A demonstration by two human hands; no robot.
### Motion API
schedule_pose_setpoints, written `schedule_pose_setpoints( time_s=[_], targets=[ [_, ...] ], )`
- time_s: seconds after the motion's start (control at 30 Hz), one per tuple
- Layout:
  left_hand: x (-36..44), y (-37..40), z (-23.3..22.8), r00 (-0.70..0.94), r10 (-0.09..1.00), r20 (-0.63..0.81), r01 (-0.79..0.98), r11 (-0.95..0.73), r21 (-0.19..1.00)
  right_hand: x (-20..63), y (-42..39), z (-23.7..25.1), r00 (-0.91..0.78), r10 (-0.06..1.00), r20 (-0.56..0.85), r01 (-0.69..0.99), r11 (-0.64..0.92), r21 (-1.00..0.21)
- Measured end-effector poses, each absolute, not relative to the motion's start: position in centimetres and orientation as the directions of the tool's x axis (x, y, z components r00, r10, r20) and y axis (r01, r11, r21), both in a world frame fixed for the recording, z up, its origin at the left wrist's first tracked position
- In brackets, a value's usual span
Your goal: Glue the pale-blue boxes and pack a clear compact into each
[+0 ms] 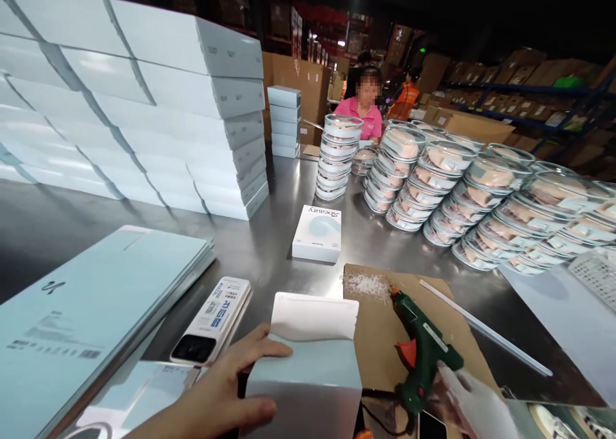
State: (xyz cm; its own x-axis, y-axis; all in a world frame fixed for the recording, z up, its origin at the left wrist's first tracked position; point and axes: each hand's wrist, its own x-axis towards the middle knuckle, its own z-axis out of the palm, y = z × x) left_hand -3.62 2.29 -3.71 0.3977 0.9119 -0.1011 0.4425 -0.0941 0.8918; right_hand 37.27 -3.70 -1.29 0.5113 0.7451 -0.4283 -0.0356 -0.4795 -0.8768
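- Far left, flat pale-blue printed cartons (110, 310) lie stacked on a metal table (262, 249); beyond them rises a tall wall of closed pale-blue boxes (144, 86).
- Next, a white device with a dark end panel (212, 323) lies slantwise, just beside the left forearm.
- The left hand (235, 375) reaches in from the bottom edge, its wrist angled up and to the right. The forefinger lies extended over the top of the open box and the thumb rests lower, against its near side; together they are clamped on its left corner.
- That open box (305, 362) stands at bottom centre, directly before the wearer, its white far flap (315, 317) raised.
- Behind it sits a small closed printed box (316, 233); farther off, a person in a pink top (370, 124) faces this way.
- Right of the open box, a green glue gun (426, 349) lies on brown cardboard (370, 343), nozzle pointing away.
- The right hand (469, 394) reaches in low, fingertips at the gun's handle; it is blurred, so I cannot tell whether it grips.
- Farther right are a translucent stick (486, 327) and, behind, many stacked round clear containers (447, 189).
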Motion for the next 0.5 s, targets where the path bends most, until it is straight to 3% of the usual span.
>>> schedule_pose_setpoints(
  time_s=[0.1, 0.17, 0.23, 0.3, 0.4, 0.5],
  targets=[
    [-3.5, 2.2, -4.8, 0.406, 0.911, -0.068, 0.414, -0.117, 0.903, 34.7, -4.1, -1.3, 0.431, 0.86, -0.274, 0.072, -0.336, -0.939],
    [-3.3, 2.0, -5.7, 0.389, 0.92, -0.055, 0.385, -0.107, 0.917, 31.2, -3.4, -1.6, 0.189, 0.977, -0.095, 0.092, -0.114, -0.989],
    [-2.9, 1.7, -6.3, 0.362, 0.932, -0.025, 0.312, -0.096, 0.945, 27.9, -2.5, -2.2, -0.081, 0.996, 0.029, -0.006, 0.029, -1.0],
    [-2.3, 1.3, -6.5, 0.308, 0.951, 0.022, 0.154, -0.073, 0.985, 26.1, -2.1, -3.0, -0.21, 0.975, 0.065, -0.043, 0.057, -0.997],
    [-1.5, 0.7, -6.1, 0.178, 0.981, 0.079, -0.059, -0.069, 0.996, 25.9, -2.3, -3.8, -0.234, 0.972, 0.001, 0.225, 0.055, -0.973],
    [-1.4, 1.0, -5.4, 0.206, 0.971, 0.122, 0.002, -0.125, 0.992, 25.9, -2.5, -3.2, -0.3, 0.951, 0.075, 0.455, 0.212, -0.865]
  ],
)
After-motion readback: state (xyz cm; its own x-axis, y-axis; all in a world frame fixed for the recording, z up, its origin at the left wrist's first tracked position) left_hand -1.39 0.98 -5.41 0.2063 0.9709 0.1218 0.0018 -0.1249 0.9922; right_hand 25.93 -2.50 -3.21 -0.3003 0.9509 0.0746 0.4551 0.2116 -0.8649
